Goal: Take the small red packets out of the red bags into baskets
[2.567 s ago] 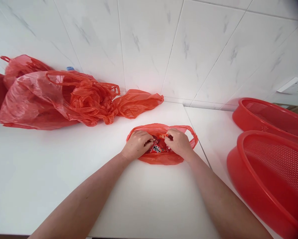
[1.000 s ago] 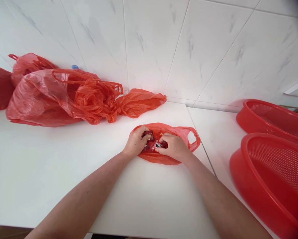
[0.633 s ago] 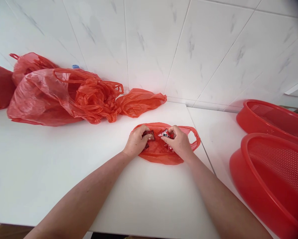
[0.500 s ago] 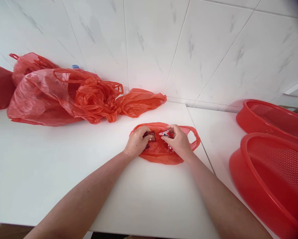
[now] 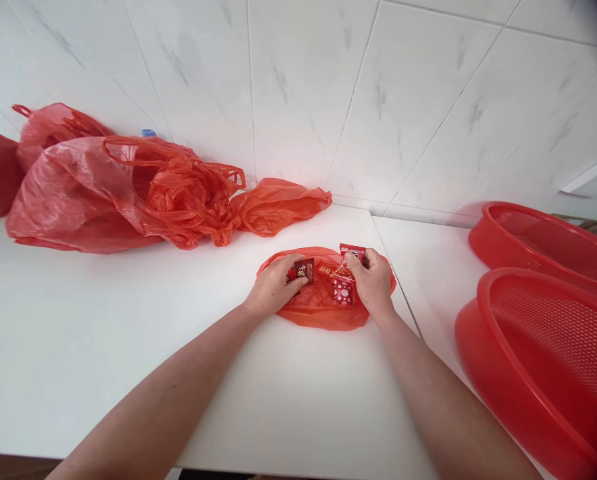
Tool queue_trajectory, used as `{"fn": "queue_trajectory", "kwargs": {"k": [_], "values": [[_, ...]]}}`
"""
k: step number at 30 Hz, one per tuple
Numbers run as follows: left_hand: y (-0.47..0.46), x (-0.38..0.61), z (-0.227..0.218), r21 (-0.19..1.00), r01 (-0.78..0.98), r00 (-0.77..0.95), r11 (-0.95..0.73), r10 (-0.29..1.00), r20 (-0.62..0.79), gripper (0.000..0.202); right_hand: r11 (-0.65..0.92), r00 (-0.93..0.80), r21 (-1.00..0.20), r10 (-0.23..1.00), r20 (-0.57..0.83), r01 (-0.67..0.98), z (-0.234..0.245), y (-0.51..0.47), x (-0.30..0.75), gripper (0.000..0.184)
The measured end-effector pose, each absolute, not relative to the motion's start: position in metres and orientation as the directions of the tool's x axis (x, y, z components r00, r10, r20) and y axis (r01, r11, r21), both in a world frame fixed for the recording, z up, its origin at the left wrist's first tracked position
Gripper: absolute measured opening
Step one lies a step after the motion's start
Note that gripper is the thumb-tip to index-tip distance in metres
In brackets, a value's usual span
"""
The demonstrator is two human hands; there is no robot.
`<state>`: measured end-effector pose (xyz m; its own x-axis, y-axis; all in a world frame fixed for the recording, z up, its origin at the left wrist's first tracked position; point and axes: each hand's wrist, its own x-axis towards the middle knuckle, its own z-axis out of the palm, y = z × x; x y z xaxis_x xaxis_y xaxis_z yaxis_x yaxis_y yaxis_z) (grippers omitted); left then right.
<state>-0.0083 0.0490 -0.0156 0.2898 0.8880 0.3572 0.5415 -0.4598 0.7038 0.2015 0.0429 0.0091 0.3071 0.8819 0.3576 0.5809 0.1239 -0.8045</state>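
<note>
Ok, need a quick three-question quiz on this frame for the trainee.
1. True or false: the red plastic carrier bag lies flat on the white worktop.
2. Which is nearer the dark red sachet: the left hand or the right hand?
3. How many red mesh baskets show at the right of the view?

Key: 1 true; 2 the left hand; 3 two.
</note>
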Motion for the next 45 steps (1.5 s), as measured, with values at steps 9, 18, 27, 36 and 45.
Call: {"fn": "queue_trajectory", "kwargs": {"k": [9, 18, 27, 36, 45], "values": [[0.050, -0.008, -0.017, 0.681, 0.542, 0.300, -0.492, 0.870, 0.390, 0.043, 0.197, 0.063, -0.810, 0.959, 0.277, 0.552, 0.014, 0.041, 0.202, 0.037], [0.053, -0.007, -0.021, 0.635, 0.511, 0.324, -0.579, 0.814, 0.482, 0.040, 0.052, 0.043, -0.517, 0.984, 0.170, 0.855, 0.015, 0.046, 0.221, 0.037], [0.052, -0.007, -0.023, 0.605, 0.521, 0.352, -0.602, 0.797, 0.491, 0.032, 0.041, -0.117, -0.521, 0.987, -0.113, 0.852, 0.010, 0.048, 0.228, 0.030], [0.052, -0.006, -0.022, 0.595, 0.511, 0.356, -0.620, 0.783, 0.510, 0.029, 0.058, -0.138, -0.761, 0.990, -0.041, 0.646, 0.014, 0.050, 0.234, 0.039], [0.050, -0.007, -0.020, 0.609, 0.506, 0.375, -0.611, 0.791, 0.483, 0.029, 0.073, -0.005, -0.813, 0.996, 0.086, 0.577, 0.006, 0.054, 0.233, 0.026]]}}
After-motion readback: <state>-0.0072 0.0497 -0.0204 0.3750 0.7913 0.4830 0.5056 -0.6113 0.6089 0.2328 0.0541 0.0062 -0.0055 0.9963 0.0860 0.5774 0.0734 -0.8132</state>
